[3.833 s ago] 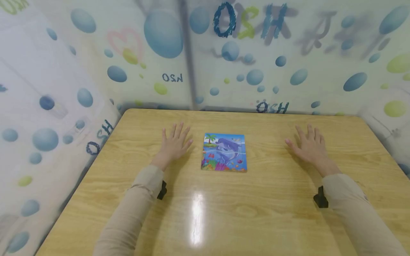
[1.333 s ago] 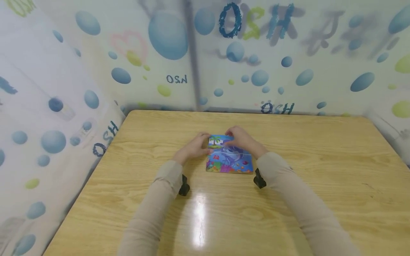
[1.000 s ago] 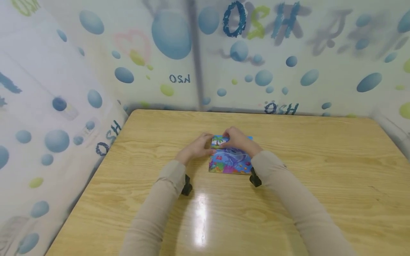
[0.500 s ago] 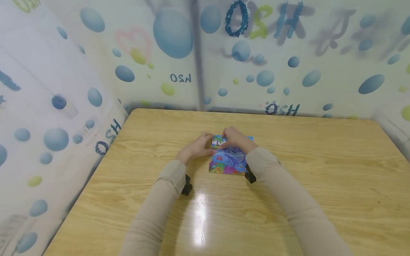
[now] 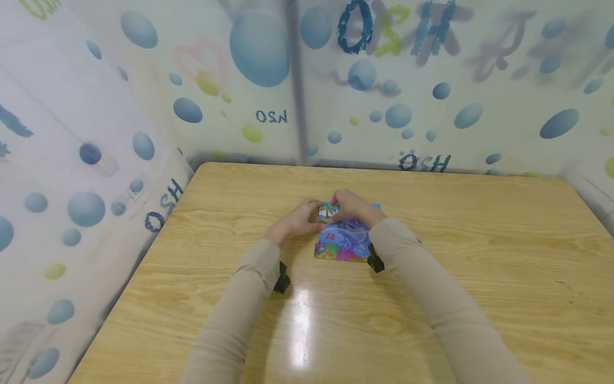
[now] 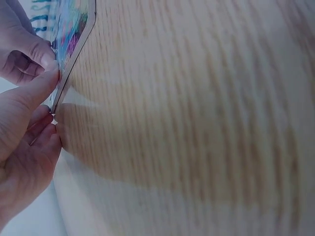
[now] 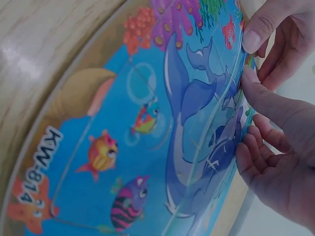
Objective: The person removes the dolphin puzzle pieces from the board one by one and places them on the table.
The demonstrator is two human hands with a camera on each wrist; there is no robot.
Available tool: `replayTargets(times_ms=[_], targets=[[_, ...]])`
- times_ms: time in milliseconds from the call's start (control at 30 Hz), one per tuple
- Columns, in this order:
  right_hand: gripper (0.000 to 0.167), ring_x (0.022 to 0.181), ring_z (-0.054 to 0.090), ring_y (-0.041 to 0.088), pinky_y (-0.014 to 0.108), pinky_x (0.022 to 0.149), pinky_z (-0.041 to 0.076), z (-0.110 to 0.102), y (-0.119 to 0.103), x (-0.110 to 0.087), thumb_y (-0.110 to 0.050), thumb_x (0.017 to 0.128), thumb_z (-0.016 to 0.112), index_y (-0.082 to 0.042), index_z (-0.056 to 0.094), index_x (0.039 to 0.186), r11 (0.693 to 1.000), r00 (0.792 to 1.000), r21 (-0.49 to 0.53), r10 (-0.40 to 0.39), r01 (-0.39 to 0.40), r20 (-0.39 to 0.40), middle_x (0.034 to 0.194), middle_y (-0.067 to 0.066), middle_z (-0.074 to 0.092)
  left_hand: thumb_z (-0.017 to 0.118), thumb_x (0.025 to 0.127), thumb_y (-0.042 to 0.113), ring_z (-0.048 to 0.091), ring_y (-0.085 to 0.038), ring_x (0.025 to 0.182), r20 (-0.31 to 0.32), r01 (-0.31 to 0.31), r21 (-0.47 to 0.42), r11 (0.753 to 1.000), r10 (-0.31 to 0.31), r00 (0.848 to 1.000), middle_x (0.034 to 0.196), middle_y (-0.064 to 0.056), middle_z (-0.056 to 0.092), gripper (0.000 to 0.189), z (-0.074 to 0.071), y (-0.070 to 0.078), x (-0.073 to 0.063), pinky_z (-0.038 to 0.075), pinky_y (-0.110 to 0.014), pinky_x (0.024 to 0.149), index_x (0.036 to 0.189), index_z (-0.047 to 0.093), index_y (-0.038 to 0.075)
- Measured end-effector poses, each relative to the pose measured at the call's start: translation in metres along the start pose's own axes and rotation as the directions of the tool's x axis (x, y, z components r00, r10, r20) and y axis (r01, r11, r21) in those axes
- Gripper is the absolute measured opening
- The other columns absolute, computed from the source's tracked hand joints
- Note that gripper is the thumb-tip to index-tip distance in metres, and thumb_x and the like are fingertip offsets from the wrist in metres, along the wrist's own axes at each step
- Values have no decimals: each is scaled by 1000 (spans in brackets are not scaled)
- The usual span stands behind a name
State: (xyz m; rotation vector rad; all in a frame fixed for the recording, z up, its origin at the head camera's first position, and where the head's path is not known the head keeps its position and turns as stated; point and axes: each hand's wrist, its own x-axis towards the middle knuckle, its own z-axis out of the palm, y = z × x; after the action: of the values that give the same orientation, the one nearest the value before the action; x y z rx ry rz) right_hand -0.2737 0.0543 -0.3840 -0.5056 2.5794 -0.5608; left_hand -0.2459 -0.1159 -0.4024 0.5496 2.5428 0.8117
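A flat square jigsaw puzzle point(image 5: 338, 246) with a dolphin and sea picture lies on the wooden table. Clear plastic wrap point(image 7: 197, 157) covers it, with a pale seam line across the picture. At its left edge my left hand point(image 5: 299, 218) grips the puzzle, thumb on the face and fingers at the rim; the left wrist view has this left hand point(image 6: 29, 132) at close range. My right hand point(image 5: 355, 207) reaches over the upper part, thumb and curled fingertips pinching at the wrap near the palm tree. In the right wrist view the right hand point(image 7: 285, 137) sits beside the left thumb.
The wooden table point(image 5: 431, 298) extends around the puzzle. Behind it and on the left stand walls point(image 5: 230, 128) printed with blue and green bubbles. A dark wrist device point(image 5: 282, 277) is strapped at the left cuff, another wrist device point(image 5: 376, 260) at the right.
Both hands have come in from lying spread on the table at either side to the puzzle. Since then the right hand has slid slightly left over its upper part, toward the left hand.
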Motion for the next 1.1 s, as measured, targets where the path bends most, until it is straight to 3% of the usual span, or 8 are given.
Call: replayTargets(times_ms=[567,800,967,1100], targets=[[53,117,47,32,42,103,39,-2,8,-3,-24,81,69,2,46,121,998,999,60,-9,7,39,122,18,52,60,88,24,24,-30,138,5,-12,14,1000,12,1000,147,-16,24,68,4,4,2,22,-41,115,143,26,3],[48,116,47,34,45,101,41,0,4,-8,-19,80,71,-1,46,116,990,1000,137,-18,20,-20,124,22,48,60,88,23,22,-31,138,2,1,0,1000,-1,1000,147,-16,23,69,2,4,0,21,-43,115,143,25,2],[43,97,54,26,34,83,50,5,-2,-11,-10,81,68,-2,48,117,983,996,176,-46,58,-71,116,18,52,61,88,21,24,-32,137,-5,-6,-1,1000,6,1000,145,-18,25,67,1,4,-2,20,-43,115,141,28,0],[35,83,52,20,25,68,48,6,-4,-13,-5,85,62,-5,49,117,975,994,209,-53,71,-92,103,14,54,62,87,21,25,-32,137,-15,-7,-1,1000,7,1000,144,-18,27,65,1,1,-2,20,-43,115,140,30,0]])
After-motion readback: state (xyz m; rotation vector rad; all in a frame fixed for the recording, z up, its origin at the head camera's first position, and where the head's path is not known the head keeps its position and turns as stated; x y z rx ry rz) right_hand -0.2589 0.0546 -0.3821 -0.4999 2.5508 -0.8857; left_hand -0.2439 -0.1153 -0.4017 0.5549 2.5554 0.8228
